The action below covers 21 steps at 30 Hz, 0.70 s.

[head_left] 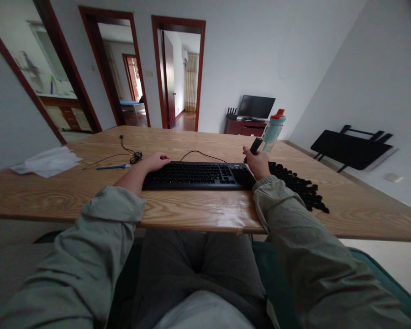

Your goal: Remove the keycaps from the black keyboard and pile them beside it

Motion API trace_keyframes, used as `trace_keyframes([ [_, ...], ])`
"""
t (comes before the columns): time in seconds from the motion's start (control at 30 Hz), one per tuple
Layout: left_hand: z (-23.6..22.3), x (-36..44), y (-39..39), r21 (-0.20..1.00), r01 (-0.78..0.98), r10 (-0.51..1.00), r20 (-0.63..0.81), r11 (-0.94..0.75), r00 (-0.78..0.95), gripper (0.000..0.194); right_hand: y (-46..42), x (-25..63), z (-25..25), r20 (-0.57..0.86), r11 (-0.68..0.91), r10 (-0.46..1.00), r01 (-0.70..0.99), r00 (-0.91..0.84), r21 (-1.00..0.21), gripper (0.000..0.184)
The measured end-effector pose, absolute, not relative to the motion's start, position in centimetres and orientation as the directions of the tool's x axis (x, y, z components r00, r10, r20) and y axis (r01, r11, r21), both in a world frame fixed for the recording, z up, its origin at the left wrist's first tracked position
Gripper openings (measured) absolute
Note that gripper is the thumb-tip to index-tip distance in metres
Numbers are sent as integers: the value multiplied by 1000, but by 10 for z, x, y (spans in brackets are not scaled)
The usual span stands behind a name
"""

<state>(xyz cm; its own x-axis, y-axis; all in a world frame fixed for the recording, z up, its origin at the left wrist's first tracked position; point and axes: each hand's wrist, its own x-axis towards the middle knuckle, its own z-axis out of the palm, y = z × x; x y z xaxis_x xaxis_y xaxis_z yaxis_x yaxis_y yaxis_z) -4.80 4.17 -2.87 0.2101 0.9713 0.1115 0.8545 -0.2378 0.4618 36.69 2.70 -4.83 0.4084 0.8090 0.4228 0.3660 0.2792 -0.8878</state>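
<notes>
Apparently the step in hand is close work on the keyboard (198, 176), which lies along the middle of the table's (198, 205) near edge, set a little back from it. The left hand (156, 161) rests at the keyboard's back left corner, fingers loosely bent; whether it grips or merely steadies, I cannot tell. The right hand (258, 165) is closed around a dark stick-like tool (256, 145), above the keyboard's right end. The next move probably calls for keeping the keyboard steady and guiding that tool precisely. Toward the table's right edge, small black pieces (297, 185) lie in slanting rows, perhaps keycaps, too dark to be sure; the bottle (273, 131) stands beyond, near the far right corner. The tool's lower end is hard to make out, the right wrist hides the keyboard's corner, and individual keys blur together.
</notes>
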Motion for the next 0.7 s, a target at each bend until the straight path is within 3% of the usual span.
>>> trace_keyframes([
  [0.07,-28,-48,41,436,868,972,110,-237,210,36,28,379,-52,470,264,767,453,437,-852,47],
  [0.3,-29,-50,44,433,872,973,109,-230,202,36,34,396,-61,416,192,729,422,544,-886,48],
  [0.57,-30,-50,45,433,872,974,105,-227,202,37,15,388,-50,520,233,771,597,368,-767,51],
  [0.7,-31,-51,47,444,865,972,109,-234,208,39,2,387,-49,450,187,808,558,382,-809,51],
])
